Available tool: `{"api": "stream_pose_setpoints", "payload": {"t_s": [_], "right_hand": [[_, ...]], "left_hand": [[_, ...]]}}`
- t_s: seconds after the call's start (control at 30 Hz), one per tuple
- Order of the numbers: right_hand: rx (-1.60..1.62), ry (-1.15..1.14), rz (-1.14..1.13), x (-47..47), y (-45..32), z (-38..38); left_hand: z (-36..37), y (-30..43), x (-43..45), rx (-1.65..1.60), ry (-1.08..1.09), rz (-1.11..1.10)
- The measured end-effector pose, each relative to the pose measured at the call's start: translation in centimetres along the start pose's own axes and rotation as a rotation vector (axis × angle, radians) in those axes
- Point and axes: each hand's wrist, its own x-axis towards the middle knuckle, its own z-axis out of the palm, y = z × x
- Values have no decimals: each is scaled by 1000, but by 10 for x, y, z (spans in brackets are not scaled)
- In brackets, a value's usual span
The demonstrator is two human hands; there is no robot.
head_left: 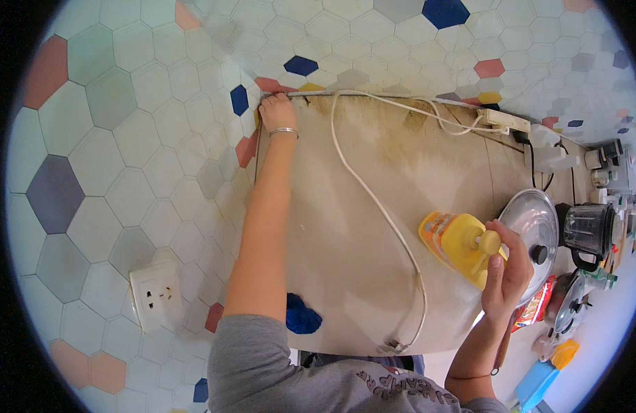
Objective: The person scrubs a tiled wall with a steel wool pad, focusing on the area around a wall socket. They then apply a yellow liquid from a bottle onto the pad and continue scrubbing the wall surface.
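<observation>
At the far left corner of the stained countertop (359, 248), my left hand (278, 112) presses down where the top meets the tiled wall. Its fingers are curled, and whatever lies under them is hidden. My right hand (509, 268) has its thumb and fingers around the pump head (489, 241) of a yellow pump bottle (460, 235). The bottle bears a printed label and leans over to the left. A dark blue cloth or scrubber (302, 314) lies by the near left edge, beside my left forearm.
A white cord (367, 188) loops across the countertop to its plug (397, 346) at the near edge. A power strip (504, 120) lies along the back wall. Rightward are a glass lid (524, 222), a plastic jug (547, 155), a blender jar (586, 227) and a red packet (536, 304).
</observation>
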Motion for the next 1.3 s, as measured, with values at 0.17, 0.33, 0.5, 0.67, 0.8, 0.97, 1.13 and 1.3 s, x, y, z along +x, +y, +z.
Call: {"api": "stream_pose_setpoints", "payload": {"t_s": [0.17, 0.33, 0.5, 0.67, 0.8, 0.97, 1.13, 1.3], "right_hand": [[-29, 5, 3, -4, 4, -5], [-5, -4, -12, 0, -1, -5], [16, 35, -20, -6, 3, -1], [-50, 60, -10, -6, 3, -3], [-37, 55, -19, -1, -3, -1], [-88, 49, -54, -5, -1, 3], [-117, 66, -16, -3, 2, 2], [-122, 44, -19, 0, -2, 4]], "left_hand": [[-25, 12, -59, -39, -105, -77], [-14, -8, -1, -94, -63, 20], [1, -3, -10, -12, 15, 5], [-27, -3, -57, -157, -94, 59], [-10, -7, -8, -138, 21, -7], [-5, 17, -9, -404, 45, 189], [-46, 56, -77, -833, 54, 522], [-26, 35, -17, -690, 84, 358]]}}
